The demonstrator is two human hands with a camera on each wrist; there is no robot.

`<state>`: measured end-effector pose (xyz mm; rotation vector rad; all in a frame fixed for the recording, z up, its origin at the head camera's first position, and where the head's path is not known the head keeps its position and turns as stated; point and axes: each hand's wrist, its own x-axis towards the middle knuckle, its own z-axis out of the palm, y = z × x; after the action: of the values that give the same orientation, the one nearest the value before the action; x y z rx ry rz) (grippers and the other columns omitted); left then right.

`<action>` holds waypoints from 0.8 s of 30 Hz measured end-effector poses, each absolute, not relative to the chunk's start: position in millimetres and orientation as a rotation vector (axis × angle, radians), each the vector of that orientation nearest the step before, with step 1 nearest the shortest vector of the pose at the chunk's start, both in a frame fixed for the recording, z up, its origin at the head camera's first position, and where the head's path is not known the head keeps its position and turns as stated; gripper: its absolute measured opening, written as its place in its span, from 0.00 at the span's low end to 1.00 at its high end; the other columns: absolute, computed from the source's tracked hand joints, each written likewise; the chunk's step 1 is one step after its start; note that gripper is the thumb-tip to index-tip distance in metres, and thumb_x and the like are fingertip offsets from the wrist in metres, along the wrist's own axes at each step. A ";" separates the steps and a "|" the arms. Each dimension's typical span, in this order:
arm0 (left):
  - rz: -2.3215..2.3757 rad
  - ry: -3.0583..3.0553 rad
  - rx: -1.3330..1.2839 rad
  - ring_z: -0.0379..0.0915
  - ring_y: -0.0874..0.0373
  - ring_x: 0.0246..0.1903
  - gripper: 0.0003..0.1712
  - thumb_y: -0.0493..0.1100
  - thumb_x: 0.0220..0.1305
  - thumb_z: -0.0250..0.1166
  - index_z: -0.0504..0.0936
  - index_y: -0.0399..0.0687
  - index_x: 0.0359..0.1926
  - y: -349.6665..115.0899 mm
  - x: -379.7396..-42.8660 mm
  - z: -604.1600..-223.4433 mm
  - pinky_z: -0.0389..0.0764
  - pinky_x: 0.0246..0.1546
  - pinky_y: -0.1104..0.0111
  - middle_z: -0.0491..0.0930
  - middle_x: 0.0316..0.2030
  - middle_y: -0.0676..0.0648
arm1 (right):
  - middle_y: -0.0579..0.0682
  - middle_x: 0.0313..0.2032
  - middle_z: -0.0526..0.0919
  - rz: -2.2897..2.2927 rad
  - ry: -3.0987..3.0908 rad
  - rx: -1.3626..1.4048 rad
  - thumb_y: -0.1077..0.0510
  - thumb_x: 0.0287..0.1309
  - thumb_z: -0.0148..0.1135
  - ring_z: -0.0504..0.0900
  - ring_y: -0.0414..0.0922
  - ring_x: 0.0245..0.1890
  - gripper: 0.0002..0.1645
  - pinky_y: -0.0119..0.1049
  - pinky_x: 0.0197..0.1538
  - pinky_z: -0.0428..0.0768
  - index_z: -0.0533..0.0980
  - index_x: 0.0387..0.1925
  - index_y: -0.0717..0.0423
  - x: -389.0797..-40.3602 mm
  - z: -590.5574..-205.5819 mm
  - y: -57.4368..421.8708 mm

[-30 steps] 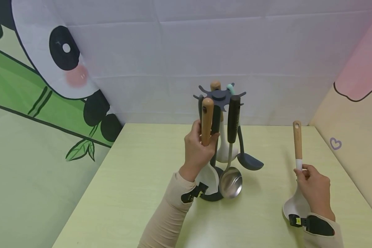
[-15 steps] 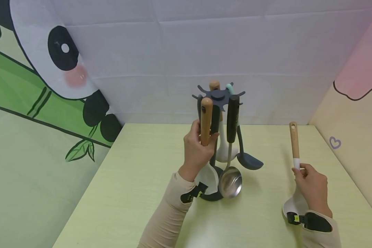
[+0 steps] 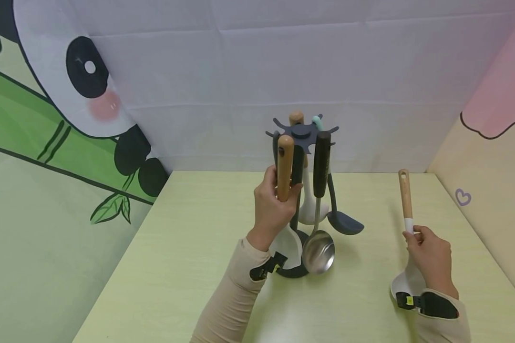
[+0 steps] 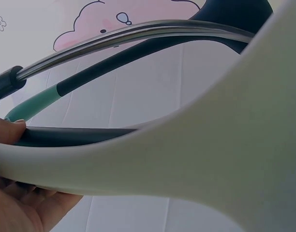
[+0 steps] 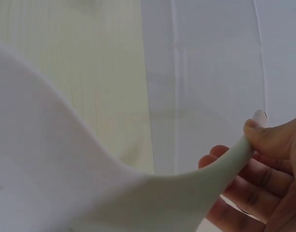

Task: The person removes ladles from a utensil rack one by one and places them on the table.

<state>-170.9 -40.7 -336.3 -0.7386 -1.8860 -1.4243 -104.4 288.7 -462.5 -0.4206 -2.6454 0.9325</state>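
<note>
My left hand grips the lower handle of a white spatula with a wooden grip, at the front of a dark utensil rack. In the left wrist view its pale neck passes between thumb and fingers. Off to the right, my right hand pinches the white neck of a wooden-handled spoon, held handle up. Its pale broad head fills much of the right wrist view; the sleeve and wrist strap partly hide it in the head view.
Around the rack hang a steel ladle, a dark blue ladle, a white ladle and other dark utensils. The pale wooden table meets a white cloth backdrop and printed side panels.
My right hand has shifted slightly left with the spoon, whose handle has tipped a little left. My left hand keeps its grip, and the rack stands the same.
</note>
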 end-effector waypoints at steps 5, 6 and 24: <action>-1.425 -1.885 -0.742 0.83 0.44 0.35 0.21 0.31 0.56 0.71 0.73 0.28 0.47 -40.7 -170.9 -336.8 0.85 0.33 0.57 0.81 0.33 0.37 | 0.65 0.31 0.82 0.943 -2.654 -0.411 0.59 0.68 0.57 0.81 0.51 0.24 0.21 0.37 0.22 0.69 0.73 0.51 0.76 -105.4 -465.2 290.2; -1.426 -1.885 -0.741 0.83 0.44 0.34 0.21 0.31 0.56 0.71 0.73 0.28 0.47 -40.8 -171.2 -337.2 0.85 0.33 0.57 0.81 0.33 0.37 | 0.65 0.31 0.82 0.950 -2.655 -0.412 0.58 0.68 0.57 0.81 0.51 0.24 0.21 0.38 0.22 0.69 0.72 0.51 0.76 -105.6 -465.4 290.4; -1.420 -1.890 -0.742 0.83 0.44 0.35 0.21 0.32 0.56 0.71 0.72 0.28 0.47 -40.9 -171.0 -336.5 0.85 0.33 0.55 0.81 0.33 0.36 | 0.68 0.35 0.81 0.979 -2.666 -0.408 0.58 0.69 0.56 0.82 0.54 0.27 0.23 0.37 0.23 0.71 0.71 0.53 0.77 -106.1 -464.9 290.5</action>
<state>-171.0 -40.9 -336.5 -0.7422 -1.8896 -1.4200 -106.1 290.5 -464.9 -0.4075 -2.6655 0.9793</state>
